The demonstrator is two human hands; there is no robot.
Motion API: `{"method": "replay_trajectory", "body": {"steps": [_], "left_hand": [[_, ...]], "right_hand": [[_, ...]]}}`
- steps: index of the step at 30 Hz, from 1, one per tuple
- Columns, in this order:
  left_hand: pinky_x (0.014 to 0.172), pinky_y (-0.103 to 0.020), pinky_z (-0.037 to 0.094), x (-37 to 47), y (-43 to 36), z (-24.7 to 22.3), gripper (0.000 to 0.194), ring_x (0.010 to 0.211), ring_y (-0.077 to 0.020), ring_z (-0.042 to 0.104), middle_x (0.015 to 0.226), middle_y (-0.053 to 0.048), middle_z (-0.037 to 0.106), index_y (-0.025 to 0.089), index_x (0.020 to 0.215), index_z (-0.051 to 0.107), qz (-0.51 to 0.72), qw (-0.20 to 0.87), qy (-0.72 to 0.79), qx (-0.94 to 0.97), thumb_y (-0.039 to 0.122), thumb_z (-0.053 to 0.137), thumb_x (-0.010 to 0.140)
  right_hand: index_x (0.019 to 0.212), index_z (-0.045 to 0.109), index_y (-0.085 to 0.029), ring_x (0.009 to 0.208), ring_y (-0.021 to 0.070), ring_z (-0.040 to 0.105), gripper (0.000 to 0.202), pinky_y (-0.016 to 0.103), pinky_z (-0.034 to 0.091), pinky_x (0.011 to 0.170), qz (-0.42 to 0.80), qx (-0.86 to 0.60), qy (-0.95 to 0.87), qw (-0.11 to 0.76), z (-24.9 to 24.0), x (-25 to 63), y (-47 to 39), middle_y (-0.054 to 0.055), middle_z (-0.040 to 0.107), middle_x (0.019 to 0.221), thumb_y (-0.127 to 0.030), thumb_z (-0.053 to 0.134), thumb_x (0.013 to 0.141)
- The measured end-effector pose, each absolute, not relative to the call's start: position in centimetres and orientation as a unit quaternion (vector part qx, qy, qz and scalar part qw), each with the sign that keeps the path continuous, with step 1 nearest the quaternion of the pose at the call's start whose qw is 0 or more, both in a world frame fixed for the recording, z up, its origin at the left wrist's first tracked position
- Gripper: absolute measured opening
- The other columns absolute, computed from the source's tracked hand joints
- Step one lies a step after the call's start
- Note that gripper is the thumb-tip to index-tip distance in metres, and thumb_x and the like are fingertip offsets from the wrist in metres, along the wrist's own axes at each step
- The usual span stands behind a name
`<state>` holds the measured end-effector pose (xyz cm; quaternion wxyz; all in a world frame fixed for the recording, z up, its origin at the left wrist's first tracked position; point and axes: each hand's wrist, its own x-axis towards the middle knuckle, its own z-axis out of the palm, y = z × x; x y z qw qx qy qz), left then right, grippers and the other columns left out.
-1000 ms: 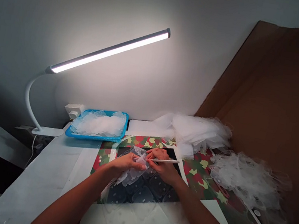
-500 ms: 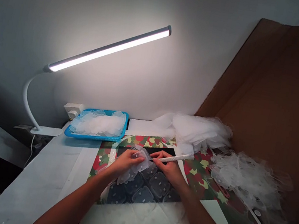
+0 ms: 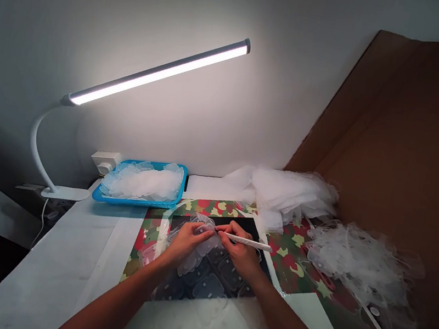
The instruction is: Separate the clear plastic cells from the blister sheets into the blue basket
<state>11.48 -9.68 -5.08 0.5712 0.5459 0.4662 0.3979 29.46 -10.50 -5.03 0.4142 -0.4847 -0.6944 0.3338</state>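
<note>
My left hand (image 3: 187, 242) pinches a sheer white fabric piece (image 3: 202, 246) with rounded, petal-like edges. A white pen-shaped tool (image 3: 249, 242) lies in the grip of my right hand (image 3: 237, 248), its rear end pointing right and its tip at the fabric by my left fingertips. Whether the tip touches the cloth is too small to tell. Both hands are close together over a black sheet (image 3: 208, 285), on which several translucent rounded pieces with small pale spots lie. More sheer petals hang below my left fingers.
A blue tray (image 3: 138, 203) full of white sheer pieces stands at the back left. Beside it rises a lit lamp (image 3: 159, 72). White fabric (image 3: 289, 195) is heaped at the back, with translucent scraps (image 3: 358, 259) on the right next to a tall cardboard panel (image 3: 406, 144).
My right hand has shifted slightly left toward my left fingertips, and the pen-shaped tool has tilted so its rear end sits lower. My left hand still pinches the fabric.
</note>
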Motion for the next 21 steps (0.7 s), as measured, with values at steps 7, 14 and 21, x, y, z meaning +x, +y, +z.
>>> {"method": "replay_trajectory", "body": {"steps": [7, 14, 21], "left_hand": [[0.058, -0.022, 0.035, 12.0, -9.7, -5.6, 0.038, 0.062, -0.0120, 0.051, 0.066, 0.000, 0.061, 0.011, 0.075, 0.070, 0.457, 0.550, 0.493, 0.496, 0.047, 0.079, 0.066], [0.064, -0.024, 0.038, 12.2, -9.8, -6.0, 0.032, 0.069, -0.0153, 0.052, 0.071, -0.004, 0.061, 0.013, 0.071, 0.069, 0.474, 0.461, 0.498, 0.561, 0.044, 0.074, 0.073], [0.066, -0.023, 0.038, 11.2, -10.2, -5.0, 0.033, 0.073, -0.0144, 0.050, 0.080, -0.003, 0.056, 0.015, 0.066, 0.070, 0.369, 0.574, 0.380, 0.624, 0.047, 0.077, 0.069]], "right_hand": [[0.083, 0.060, -0.026, 0.077, 0.0193, 0.059, 0.015, 0.029, 0.042, 0.069, 0.284, -0.510, -0.714, 0.387, -4.8, 29.0, -11.0, -0.001, 0.069, 0.083, -0.034, 0.051, 0.092], [0.078, 0.052, -0.023, 0.082, 0.0184, 0.061, 0.017, 0.033, 0.039, 0.083, 0.215, -0.496, -0.743, 0.394, -4.7, 27.7, -11.1, 0.001, 0.068, 0.086, -0.021, 0.046, 0.093], [0.076, 0.054, -0.023, 0.072, 0.0189, 0.062, 0.015, 0.029, 0.041, 0.066, 0.245, -0.536, -0.692, 0.416, -5.7, 28.8, -8.3, 0.002, 0.068, 0.077, -0.028, 0.049, 0.090]]}}
